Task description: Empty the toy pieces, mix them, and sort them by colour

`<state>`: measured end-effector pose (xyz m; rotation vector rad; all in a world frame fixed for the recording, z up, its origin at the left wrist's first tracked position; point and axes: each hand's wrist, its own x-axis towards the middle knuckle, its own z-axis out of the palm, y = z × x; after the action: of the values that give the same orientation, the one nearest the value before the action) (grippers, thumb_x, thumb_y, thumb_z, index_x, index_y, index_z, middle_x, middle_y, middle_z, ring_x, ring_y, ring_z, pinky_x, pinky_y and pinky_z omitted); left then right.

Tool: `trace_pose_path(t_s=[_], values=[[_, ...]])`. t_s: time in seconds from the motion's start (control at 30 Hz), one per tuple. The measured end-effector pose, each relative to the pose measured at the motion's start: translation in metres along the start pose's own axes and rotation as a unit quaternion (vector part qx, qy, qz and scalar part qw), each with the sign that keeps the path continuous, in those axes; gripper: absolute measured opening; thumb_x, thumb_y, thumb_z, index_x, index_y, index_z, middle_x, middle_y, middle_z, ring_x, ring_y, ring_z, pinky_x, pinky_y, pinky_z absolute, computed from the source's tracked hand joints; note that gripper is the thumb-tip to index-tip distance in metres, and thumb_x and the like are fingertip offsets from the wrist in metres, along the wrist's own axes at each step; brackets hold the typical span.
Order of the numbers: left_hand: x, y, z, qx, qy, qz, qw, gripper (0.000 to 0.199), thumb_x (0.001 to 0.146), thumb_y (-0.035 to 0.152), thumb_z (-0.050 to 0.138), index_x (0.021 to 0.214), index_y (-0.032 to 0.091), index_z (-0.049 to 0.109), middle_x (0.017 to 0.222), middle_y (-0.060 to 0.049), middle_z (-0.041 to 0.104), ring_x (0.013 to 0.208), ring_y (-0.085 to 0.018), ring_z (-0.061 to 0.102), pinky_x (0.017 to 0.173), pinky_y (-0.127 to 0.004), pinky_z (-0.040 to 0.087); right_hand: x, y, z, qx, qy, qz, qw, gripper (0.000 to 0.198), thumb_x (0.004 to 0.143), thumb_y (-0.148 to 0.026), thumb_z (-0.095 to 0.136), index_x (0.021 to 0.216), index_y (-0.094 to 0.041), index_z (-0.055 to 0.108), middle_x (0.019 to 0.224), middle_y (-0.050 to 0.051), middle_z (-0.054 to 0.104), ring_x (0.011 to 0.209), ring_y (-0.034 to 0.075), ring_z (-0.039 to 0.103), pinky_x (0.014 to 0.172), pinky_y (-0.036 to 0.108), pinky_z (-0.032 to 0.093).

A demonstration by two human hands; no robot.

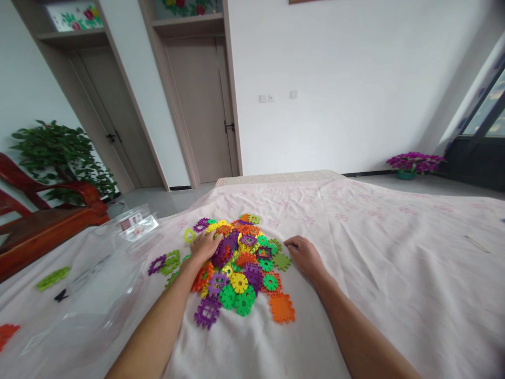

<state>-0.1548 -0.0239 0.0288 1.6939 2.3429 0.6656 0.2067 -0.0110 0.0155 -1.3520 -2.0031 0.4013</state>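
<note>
A heap of plastic building pieces [239, 282] lies on the pale cloth [374, 284], mixing toothed discs and notched squares in purple, green, yellow and orange. My left hand [205, 245] rests on the heap's upper left side, fingers stretched over the pieces and gripping none that I can see. To the right of the heap, my right hand [306, 256] lies on the cloth with its fingers drawn together, showing nothing in them. Close to its fingertips is an olive-green notched piece [281, 261]. A solid orange square [282, 308] sits apart at the heap's near right.
Clear plastic packaging [94, 284] spreads over the cloth at left, beside a lime-green piece [53, 278] and a small black item [60, 296]. A thin stick-like object [477, 243] lies far right. Beyond the left edge stands a wooden chair [90, 197].
</note>
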Motion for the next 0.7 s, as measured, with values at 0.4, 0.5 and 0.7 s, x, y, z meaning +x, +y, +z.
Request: trace_pose_path(t_s=[0.4, 0.5, 0.7], values=[[-0.018, -0.013, -0.041, -0.025, 0.078, 0.010, 0.997, 0.042, 0.091, 0.043, 0.038, 0.113, 0.026, 0.069, 0.118, -0.009, 0.070, 0.109, -0.029, 0.062, 0.094, -0.038, 0.044, 0.001, 0.005, 0.003, -0.009, 0.002, -0.008, 1.000, 0.030, 0.083, -0.021, 0.048, 0.095, -0.021, 0.074, 0.101, 0.005, 0.072, 0.099, 0.020, 0.063, 0.092, 0.029, 0.044], [-0.024, -0.024, -0.041, 0.054, 0.130, -0.043, 0.989, 0.043, 0.086, 0.041, 0.044, 0.118, 0.025, 0.066, 0.132, -0.014, 0.060, 0.129, -0.037, 0.045, 0.105, -0.054, 0.033, 0.001, 0.003, 0.002, -0.008, -0.001, -0.008, 1.000, 0.030, 0.083, -0.022, 0.048, 0.095, -0.021, 0.074, 0.102, 0.005, 0.072, 0.099, 0.020, 0.064, 0.092, 0.029, 0.044], [-0.023, -0.043, -0.037, 0.085, 0.073, -0.198, 0.974, 0.054, 0.081, 0.054, 0.048, 0.124, 0.024, 0.063, 0.145, -0.021, 0.046, 0.139, -0.052, 0.023, 0.092, -0.074, 0.029, 0.001, 0.003, 0.002, -0.003, 0.001, -0.008, 1.000, 0.030, 0.082, -0.023, 0.047, 0.095, -0.022, 0.075, 0.101, 0.005, 0.072, 0.098, 0.021, 0.064, 0.092, 0.030, 0.044]])
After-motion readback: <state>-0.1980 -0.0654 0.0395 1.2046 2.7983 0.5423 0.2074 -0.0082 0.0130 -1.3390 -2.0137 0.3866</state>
